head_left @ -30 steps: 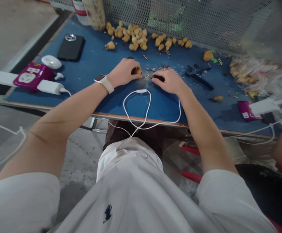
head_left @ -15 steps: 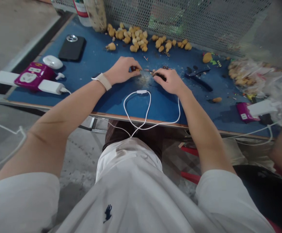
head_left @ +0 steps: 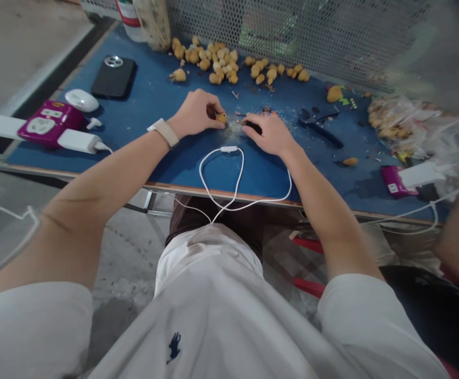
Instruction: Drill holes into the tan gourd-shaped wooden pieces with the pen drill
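Observation:
My left hand (head_left: 195,111) rests on the blue table (head_left: 150,110) with its fingers pinched on a small yellow-orange piece (head_left: 221,118). My right hand (head_left: 269,134) lies just to the right, closed around a small black-handled tool (head_left: 253,126) whose tip points toward the piece. A light dusting of crumbs lies between the two hands. A pile of several similar yellow pieces (head_left: 221,58) sits at the back of the table by the mesh wall.
A black phone (head_left: 113,77), white earbud case (head_left: 81,100), magenta socket block (head_left: 48,122) with white chargers sit left. Black pliers (head_left: 320,123), a plastic bag of pieces (head_left: 395,123) and another magenta socket (head_left: 398,181) sit right. A white cable (head_left: 229,179) loops near the front edge. Another person's arm (head_left: 456,237) shows at right.
My left hand has turned the yellow piece in its fingers, so the piece now shows at the fingertips. The right hand has shifted slightly left with the tool. The view moved a little.

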Tool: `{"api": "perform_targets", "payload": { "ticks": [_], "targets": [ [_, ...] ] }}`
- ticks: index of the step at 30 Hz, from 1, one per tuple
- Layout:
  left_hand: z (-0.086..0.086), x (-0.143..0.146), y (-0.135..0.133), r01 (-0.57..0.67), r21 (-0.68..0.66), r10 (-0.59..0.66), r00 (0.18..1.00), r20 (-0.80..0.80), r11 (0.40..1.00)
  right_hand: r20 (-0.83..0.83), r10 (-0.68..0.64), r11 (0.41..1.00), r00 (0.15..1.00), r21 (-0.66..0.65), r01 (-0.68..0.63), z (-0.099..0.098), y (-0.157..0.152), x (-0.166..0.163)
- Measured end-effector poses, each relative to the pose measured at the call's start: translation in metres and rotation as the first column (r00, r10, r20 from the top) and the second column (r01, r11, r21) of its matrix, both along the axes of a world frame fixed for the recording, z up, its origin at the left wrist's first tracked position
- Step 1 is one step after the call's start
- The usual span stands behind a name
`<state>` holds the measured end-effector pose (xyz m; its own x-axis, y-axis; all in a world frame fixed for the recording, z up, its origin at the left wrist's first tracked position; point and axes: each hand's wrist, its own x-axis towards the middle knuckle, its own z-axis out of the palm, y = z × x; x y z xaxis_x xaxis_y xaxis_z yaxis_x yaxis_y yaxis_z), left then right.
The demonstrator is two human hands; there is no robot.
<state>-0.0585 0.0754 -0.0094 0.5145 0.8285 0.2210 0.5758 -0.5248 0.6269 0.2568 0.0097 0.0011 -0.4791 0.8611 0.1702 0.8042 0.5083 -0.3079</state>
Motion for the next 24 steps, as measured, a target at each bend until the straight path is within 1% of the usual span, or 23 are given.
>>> {"api": "perform_targets", "payload": {
  "ticks": [4,7,10,13,19,24],
  "targets": [
    [-0.002,0.001,0.001,-0.007,-0.015,0.007,1.0,0.003,1.0,0.012,-0.028,0.999,1.0,0.016,0.028,-0.004,0.002,-0.002],
    [0.001,0.002,-0.002,0.01,-0.043,-0.011,1.0,-0.024,0.999,0.029,-0.033,0.999,0.999,0.034,0.032,-0.007,0.004,-0.002],
    [0.005,0.003,-0.006,0.01,-0.063,-0.01,1.0,0.007,0.998,0.021,-0.034,0.998,0.999,0.05,0.033,-0.01,0.005,-0.001],
    [0.007,0.004,-0.008,0.008,-0.05,-0.007,1.0,0.025,0.999,0.022,-0.032,0.998,0.999,0.048,0.031,-0.011,0.006,0.0],
    [0.006,0.003,-0.006,0.028,-0.025,-0.031,0.992,-0.125,0.999,0.037,-0.017,0.998,0.999,0.057,0.015,-0.01,0.006,0.001],
    [0.002,0.002,-0.002,0.041,-0.048,-0.046,0.994,-0.101,0.998,0.041,-0.032,0.999,0.999,0.044,0.03,-0.006,0.004,-0.002]
  ]
}}
